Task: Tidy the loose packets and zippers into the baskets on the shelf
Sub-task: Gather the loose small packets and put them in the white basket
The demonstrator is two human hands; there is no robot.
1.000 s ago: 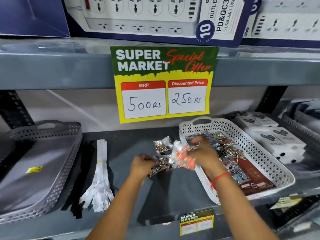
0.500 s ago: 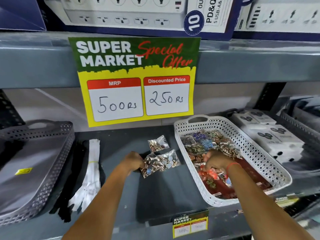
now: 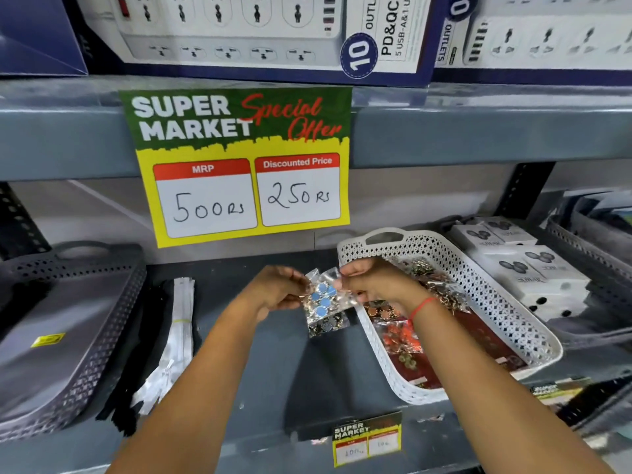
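Both hands hold clear packets (image 3: 324, 302) of blue and dark buttons just above the shelf, left of the white basket (image 3: 485, 302). My left hand (image 3: 277, 292) pinches the packets' left edge and my right hand (image 3: 372, 282) grips their top right corner. The white basket holds several packets (image 3: 396, 333) of trinkets. Loose white zippers (image 3: 178, 330) and black zippers (image 3: 143, 343) lie on the shelf beside the grey basket (image 3: 78, 364) at the left.
A large price sign (image 3: 239, 162) hangs from the shelf above. White boxes (image 3: 523, 271) sit right of the white basket, with another grey basket (image 3: 588, 248) at the far right. A small price tag (image 3: 367, 439) sits on the shelf's front edge.
My right hand came out of the white basket and joined my left hand. Together they lifted the loose packets off the shelf, toward the basket's left rim.
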